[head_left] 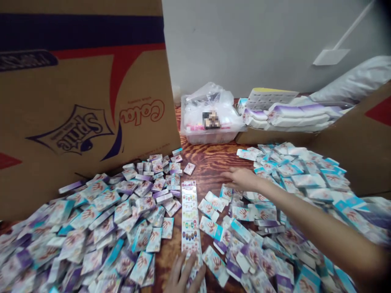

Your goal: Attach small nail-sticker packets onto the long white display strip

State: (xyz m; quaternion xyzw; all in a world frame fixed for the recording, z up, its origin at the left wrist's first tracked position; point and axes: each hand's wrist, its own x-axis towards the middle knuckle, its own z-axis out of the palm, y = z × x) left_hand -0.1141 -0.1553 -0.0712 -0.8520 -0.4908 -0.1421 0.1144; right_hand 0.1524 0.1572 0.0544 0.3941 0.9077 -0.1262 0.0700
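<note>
My left hand (186,272) lay, fingers spread, on printed strips (190,215) flat on the table (210,162), between the left heap of boxes (105,199) and the right heap (267,264); my right hand (243,179) hung by the latter — gripping or not, I could not tell.

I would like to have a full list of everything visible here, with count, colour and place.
Large carton: one, brown with blue and red print, left
Open carton: at least one, brown, right
Packets: several, white and purple, back right
Printed card: one, pale with yellow, above the packets
Shiny wrapping: count unclear, whitish, far right
Plastic tub: one, clear, back centre
Small boxes: too many to count, white, blue and purple, piled left and right
Printed strip: at least one, white with coloured pictures, between piles
Table: one, reddish brown, underneath
Wall: one, grey, behind
Left hand: one, bare, on the strip
Right hand: one, bare, near the right pile
</note>
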